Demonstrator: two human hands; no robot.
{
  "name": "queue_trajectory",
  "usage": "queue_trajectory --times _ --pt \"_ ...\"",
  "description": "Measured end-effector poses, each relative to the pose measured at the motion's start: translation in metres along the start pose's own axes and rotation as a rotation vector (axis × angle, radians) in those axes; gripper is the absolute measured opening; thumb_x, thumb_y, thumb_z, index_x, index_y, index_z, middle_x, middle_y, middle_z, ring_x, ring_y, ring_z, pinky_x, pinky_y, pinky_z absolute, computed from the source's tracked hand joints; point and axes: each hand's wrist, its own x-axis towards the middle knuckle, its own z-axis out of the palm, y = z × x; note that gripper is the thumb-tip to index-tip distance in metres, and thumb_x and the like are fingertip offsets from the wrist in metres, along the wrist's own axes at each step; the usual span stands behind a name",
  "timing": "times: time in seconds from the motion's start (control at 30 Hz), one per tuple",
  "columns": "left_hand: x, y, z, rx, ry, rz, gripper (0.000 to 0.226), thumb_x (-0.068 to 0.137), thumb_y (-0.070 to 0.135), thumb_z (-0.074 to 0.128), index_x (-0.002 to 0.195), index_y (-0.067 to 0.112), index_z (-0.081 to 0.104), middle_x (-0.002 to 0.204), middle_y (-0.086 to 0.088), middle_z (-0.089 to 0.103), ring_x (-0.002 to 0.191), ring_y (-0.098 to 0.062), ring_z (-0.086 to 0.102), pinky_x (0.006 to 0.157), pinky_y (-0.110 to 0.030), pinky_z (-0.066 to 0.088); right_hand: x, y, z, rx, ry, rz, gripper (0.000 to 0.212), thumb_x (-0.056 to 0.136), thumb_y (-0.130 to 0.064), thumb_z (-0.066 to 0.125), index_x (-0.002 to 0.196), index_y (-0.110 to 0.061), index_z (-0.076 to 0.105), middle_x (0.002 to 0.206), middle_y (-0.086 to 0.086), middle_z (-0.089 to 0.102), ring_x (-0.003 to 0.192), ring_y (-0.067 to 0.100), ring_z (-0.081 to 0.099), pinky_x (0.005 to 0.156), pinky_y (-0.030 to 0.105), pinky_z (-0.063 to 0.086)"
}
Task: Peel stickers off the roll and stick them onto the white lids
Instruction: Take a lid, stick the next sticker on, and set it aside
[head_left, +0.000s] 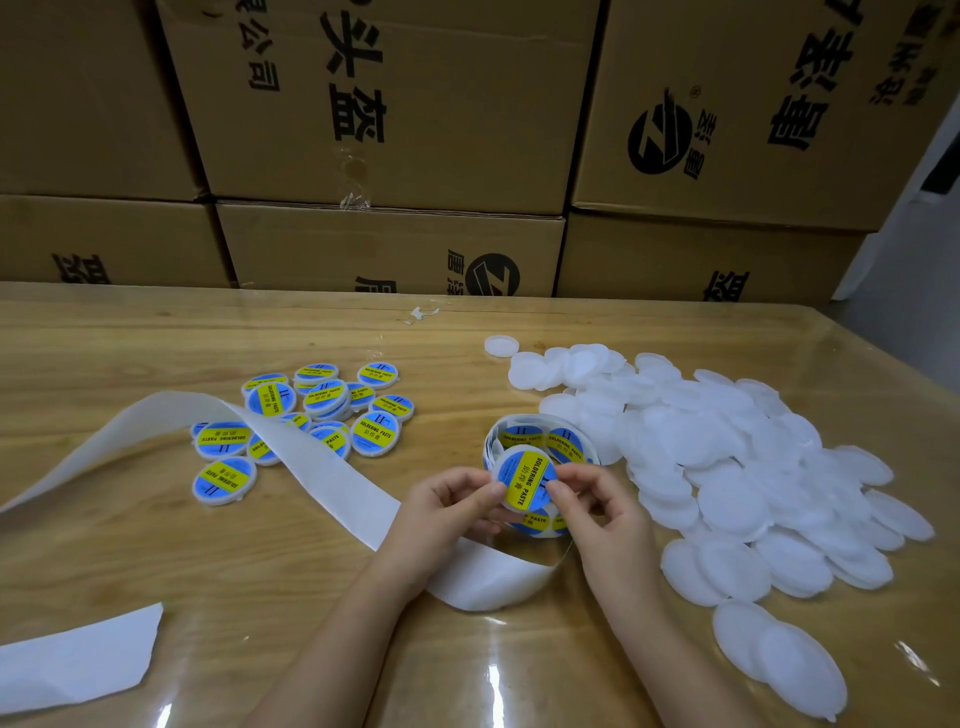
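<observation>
both hands up front n close together, left hand (449, 501) + right hand (597, 501) fingers curled, pinching w/ thumbs, forearms angled inward

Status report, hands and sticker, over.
Left hand and right hand pinching one soldering paste sticker by the sticker roll. Bare white lids piled right. Nothing blocking.

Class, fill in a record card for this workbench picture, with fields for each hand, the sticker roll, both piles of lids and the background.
left hand: pinches held lid, left edge
right hand: pinches it, right edge
held lid: blue-yellow sticker on top
sticker roll: just behind the hands
backing strip: trails left
labelled lids: cluster, left
plain lids: big pile, right
background: cardboard boxes
</observation>
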Motion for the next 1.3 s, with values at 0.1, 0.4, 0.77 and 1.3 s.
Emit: queue_trajectory --times 0.1,0.4,0.77,1.3 --pt "0.0 0.0 0.0 0.002 -0.003 -0.001 0.03 0.076 0.03 0.065 0.095 0.006 0.069 0.084 -0.014 0.074 0.078 -0.018 0.071 0.066 -0.023 0.055 -0.001 0.0 0.0 -0.006 -0.002 0.002 0.031 0.085 -0.016 0.069 0.082 -0.047 0.066 0.073 -0.001 0.061 0.06 0.0 0.048 0.058 0.009 0.042" --pt "-0.001 0.003 0.0 0.007 -0.007 0.005 0.031 0.077 0.03 0.066 0.096 0.005 0.069 0.086 -0.015 0.074 0.08 -0.02 0.071 0.069 -0.027 0.057 0.0 -0.002 0.0 -0.036 0.006 -0.009 0.033 0.085 -0.015 0.069 0.083 -0.048 0.065 0.071 -0.01 0.061 0.059 0.001 0.047 0.057 0.009 0.041" --pt "-0.003 0.002 0.001 0.029 -0.009 0.022 0.029 0.076 0.028 0.067 0.095 0.006 0.07 0.088 -0.014 0.074 0.084 -0.025 0.071 0.07 -0.031 0.056 -0.003 -0.001 0.001 -0.104 0.027 -0.04 0.027 0.084 -0.015 0.07 0.083 -0.042 0.063 0.067 -0.014 0.058 0.059 0.005 0.047 0.056 0.016 0.042" --pt "-0.005 0.006 0.0 0.015 -0.036 0.034 0.013 0.079 0.029 0.073 0.081 0.016 0.074 0.084 -0.017 0.073 0.075 -0.026 0.071 0.077 -0.043 0.055 -0.004 -0.009 0.004 -0.326 0.095 -0.148 0.033 0.079 -0.02 0.075 0.098 -0.034 0.052 0.062 -0.015 0.061 0.061 0.009 0.056 0.083 0.051 0.046"
